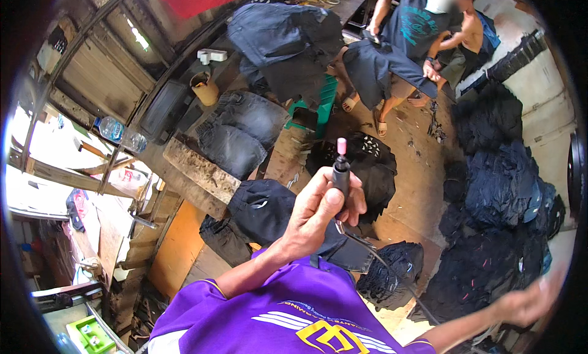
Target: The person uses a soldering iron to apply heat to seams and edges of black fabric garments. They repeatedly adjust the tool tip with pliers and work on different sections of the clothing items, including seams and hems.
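My left hand [318, 204] is wrapped round the dark handle of a slim rotary tool [341, 173]. It stands upright in my grip, with a pink grinding tip [341, 147] on top. From its lower end a dark cable [392, 274] runs down to the right. Below and left of this hand, dark trousers [263, 204] are spread over a board [199, 170]. My right hand [539, 300] reaches out at the lower right, beside a heap of dark garments [484, 274]. Motion blur and glare hide its fingers.
Faded jeans [236, 133] and a pile of dark clothes [288, 41] lie farther off on the bench. A green plastic stool [327, 99] stands beyond. Two people sit at the back, one with dark cloth [380, 66] across the lap. Bottles [113, 130] stand by the left wall.
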Demonstrator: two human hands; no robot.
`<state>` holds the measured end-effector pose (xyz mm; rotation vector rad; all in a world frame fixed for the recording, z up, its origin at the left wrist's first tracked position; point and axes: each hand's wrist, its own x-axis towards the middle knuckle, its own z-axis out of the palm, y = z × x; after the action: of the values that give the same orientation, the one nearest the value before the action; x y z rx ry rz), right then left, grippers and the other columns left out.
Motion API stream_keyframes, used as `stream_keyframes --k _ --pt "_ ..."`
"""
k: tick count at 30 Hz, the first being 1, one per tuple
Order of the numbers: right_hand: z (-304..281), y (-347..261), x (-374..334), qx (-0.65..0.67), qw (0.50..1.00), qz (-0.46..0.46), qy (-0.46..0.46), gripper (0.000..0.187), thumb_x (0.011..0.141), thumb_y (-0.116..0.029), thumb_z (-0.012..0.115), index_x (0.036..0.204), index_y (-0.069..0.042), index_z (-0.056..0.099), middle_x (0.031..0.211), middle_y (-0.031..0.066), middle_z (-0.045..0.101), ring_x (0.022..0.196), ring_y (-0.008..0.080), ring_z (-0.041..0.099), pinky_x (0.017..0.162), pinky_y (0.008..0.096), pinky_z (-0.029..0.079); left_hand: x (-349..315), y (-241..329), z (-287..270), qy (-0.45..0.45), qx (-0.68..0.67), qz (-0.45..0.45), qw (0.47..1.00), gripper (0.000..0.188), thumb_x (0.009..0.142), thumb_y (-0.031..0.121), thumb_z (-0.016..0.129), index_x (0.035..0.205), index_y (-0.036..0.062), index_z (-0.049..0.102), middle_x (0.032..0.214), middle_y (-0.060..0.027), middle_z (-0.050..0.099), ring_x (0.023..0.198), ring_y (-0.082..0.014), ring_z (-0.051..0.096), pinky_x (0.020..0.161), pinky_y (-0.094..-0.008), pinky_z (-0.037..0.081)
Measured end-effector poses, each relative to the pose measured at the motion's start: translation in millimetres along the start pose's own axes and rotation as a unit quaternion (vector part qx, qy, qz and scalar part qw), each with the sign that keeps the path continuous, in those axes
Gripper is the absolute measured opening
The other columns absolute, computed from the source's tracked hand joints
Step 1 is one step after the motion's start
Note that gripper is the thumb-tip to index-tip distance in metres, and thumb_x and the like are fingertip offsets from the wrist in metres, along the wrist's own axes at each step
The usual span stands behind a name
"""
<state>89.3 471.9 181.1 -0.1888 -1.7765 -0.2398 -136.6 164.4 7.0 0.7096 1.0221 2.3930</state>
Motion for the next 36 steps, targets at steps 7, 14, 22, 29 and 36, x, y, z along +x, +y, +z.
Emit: stream_keyframes --k 7,14,22,29,36 --pt "180.7 -168.6 -69.6 0.262 0.771 0.093 -0.573 0.043 0.087 -0.002 0.079 0.13 -0.001 0.072 0.133 0.0172 0.073 0.128 0.0314 0.069 0.113 0.0419 0.05 -33.2 23.5 -86.4 0.11 -0.028 -0.04 0.993 0.049 0.116 0.039 0.053 0.151 0.0052 0.049 0.112 -0.0062 0.064 0.079 -0.0097 0.062 0.063 -0.0229 0.046" --pt "350.9 -339.0 -167.9 0.47 0.603 0.046 -0.643 0.036 0.099 -0.019 0.077 0.131 -0.005 0.073 0.125 0.0133 0.075 0.113 0.0277 0.074 0.096 0.0412 0.059 -63.4 39.3 -145.8 0.233 -0.114 0.067 0.963 0.051 0.117 0.029 0.05 0.162 0.0159 0.03 0.113 -0.0157 0.066 0.07 -0.0125 0.062 0.058 -0.0216 0.043" --pt "487.4 -516.2 -240.8 0.488 0.554 -0.072 -0.67 0.036 0.096 -0.017 0.075 0.128 0.0 0.074 0.126 0.0222 0.075 0.116 0.0367 0.074 0.098 0.0455 0.06 -66.7 69.5 -199.0 0.314 -0.075 0.183 0.928 0.052 0.118 0.031 0.047 0.161 0.006 0.034 0.112 -0.022 0.07 0.061 -0.0085 0.057 0.053 -0.0188 0.037" --pt "517.5 -638.5 -280.3 0.53 0.529 -0.113 -0.654 0.034 0.095 -0.014 0.074 0.125 0.002 0.074 0.125 0.0294 0.072 0.12 0.0463 0.068 0.108 0.0513 0.054 -67.6 78.8 -241.5 0.37 -0.095 0.197 0.903 0.052 0.119 0.03 0.045 0.163 0.0082 0.031 0.111 -0.0254 0.071 0.059 -0.0103 0.06 0.05 -0.0195 0.038" --pt "507.1 -724.6 -331.9 0.404 0.593 -0.086 -0.691 0.056 0.101 -0.032 0.073 0.141 0.004 0.062 0.14 0.0297 0.061 0.137 0.0469 0.054 0.114 0.0571 0.044 -68.5 86.3 -255.9 0.436 -0.082 0.163 0.881 0.045 0.117 0.025 0.045 0.157 0.0074 0.035 0.117 -0.0249 0.066 0.062 -0.0201 0.066 0.046 -0.0229 0.045"
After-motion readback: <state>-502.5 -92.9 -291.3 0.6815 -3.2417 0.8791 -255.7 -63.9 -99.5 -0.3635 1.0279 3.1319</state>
